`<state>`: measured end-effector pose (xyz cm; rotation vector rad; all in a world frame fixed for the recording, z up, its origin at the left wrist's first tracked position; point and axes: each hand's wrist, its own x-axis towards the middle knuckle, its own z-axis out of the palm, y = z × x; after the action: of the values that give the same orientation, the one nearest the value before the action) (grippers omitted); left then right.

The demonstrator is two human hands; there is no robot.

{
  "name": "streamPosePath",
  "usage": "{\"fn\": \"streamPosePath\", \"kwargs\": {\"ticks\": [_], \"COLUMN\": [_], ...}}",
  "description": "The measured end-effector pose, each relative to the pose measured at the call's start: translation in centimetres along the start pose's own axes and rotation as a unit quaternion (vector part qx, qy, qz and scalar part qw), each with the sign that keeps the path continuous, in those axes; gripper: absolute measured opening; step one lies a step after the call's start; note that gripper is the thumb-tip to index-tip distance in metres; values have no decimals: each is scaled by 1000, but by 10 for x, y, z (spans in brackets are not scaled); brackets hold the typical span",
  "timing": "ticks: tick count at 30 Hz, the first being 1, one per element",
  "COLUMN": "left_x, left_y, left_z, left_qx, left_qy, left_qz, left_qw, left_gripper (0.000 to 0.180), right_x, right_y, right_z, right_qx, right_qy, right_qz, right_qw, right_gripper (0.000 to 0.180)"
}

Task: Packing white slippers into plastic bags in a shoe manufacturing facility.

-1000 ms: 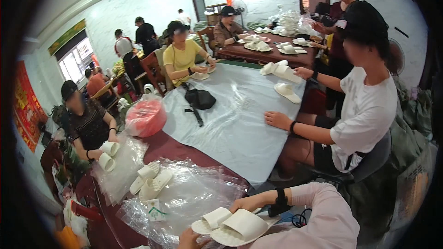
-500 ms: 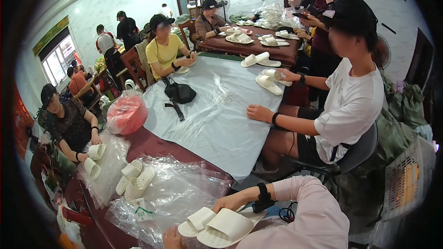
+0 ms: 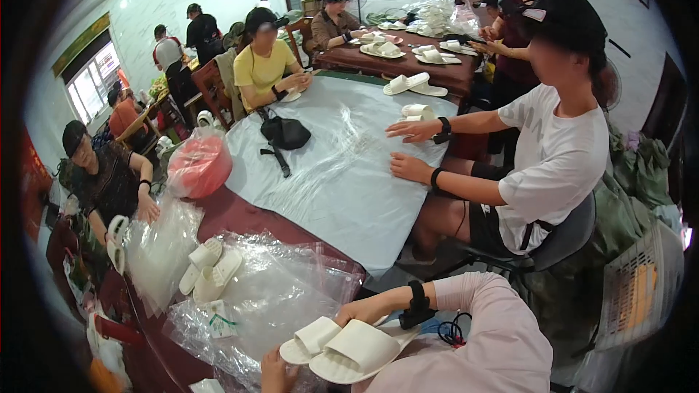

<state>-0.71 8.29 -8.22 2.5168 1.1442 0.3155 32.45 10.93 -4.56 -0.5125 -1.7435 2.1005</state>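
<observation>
A pair of white slippers (image 3: 357,354) lies side by side low in the picture, against my pink-sleeved body. My right hand (image 3: 364,308) reaches in from the right with a black band at the wrist. Its fingers are closed over the far edge of the slippers, and the fingertips are partly hidden behind the straps. At the slippers' left end is my left hand (image 3: 277,373), thumb and forefinger apart beside the nearer edge; the lower edge of the picture cuts it off. Clear plastic bags (image 3: 280,298) lie beyond, with another white pair (image 3: 210,271) on them.
A co-worker in white (image 3: 546,153) sits right at a grey-covered table (image 3: 342,225), hands beside slippers (image 3: 417,112). A black pouch (image 3: 285,132) and a red bundle in plastic (image 3: 199,164) stand farther off. At left a person in black holds slippers (image 3: 116,240). A white crate (image 3: 641,284) stands right.
My left hand has come up to the end of the slippers. The co-worker in white has drawn a hand nearer across the slippers, and the person at left has shifted a pair leftward.
</observation>
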Motion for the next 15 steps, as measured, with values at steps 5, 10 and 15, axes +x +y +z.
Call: {"fn": "streamPosePath", "kwargs": {"ticks": [5,10,15], "left_x": [4,38,65], "left_y": [-14,13,20], "left_z": [24,-9,-27], "left_qx": [29,-144,-336], "left_qy": [103,204,295], "left_qz": [-60,-136,-245], "left_qw": [993,959,860], "left_gripper": [26,19,20], "right_x": [-2,2,-5], "right_y": [-4,-2,-27], "right_z": [1,-8,-7], "right_qx": [32,-78,-144], "right_qy": [-16,-4,22], "right_qz": [55,45,-43], "right_qw": [998,996,988], "right_gripper": [27,26,28]}}
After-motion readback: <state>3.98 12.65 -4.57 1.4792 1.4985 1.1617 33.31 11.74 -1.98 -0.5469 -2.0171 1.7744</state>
